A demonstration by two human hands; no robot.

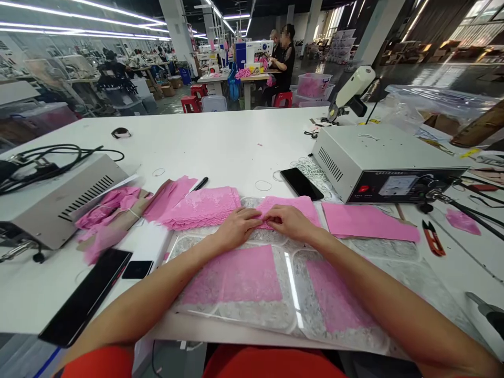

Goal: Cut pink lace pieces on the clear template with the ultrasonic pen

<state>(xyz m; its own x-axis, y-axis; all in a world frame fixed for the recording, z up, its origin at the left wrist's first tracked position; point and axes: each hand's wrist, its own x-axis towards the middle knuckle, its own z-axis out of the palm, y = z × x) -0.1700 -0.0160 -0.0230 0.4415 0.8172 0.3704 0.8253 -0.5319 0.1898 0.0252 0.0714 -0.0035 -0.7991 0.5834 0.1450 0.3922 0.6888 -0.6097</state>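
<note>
A white tabletop (220,142) carries everything. Along its near edge, in the middle, there lies a wide transparent plate (252,316), and two pink pieces show through its lower part. At the right side of the tabletop stands a grey box (394,149) with a dial on its front, and at the left edge stands another grey box (66,199), with black cables on top. A stack of pink fabric pieces (207,203) lies at the far left part of the plate, and a flat pink panel (366,220) lies at its far right part. Beside the left box rests a loose pink bundle (110,207).

Between the stack and the panel is the middle pink piece (309,207), directly at the two hands. The right hand (289,220) has its thumb and fingertips brought together, and this grip pinches the piece near its left side. The left hand (241,227) lies just beside, with its fingers slightly bent and their tips at the same side of the piece; whether its grip also pinches the fabric, I cannot tell.

A long black device (86,296) reaches over the near edge, close to the left corner. A black phone (302,184) lies beside the right box, snips with orange handles (433,239) lie in front of this box, and a black pen (200,184) lies just behind the stack.
</note>
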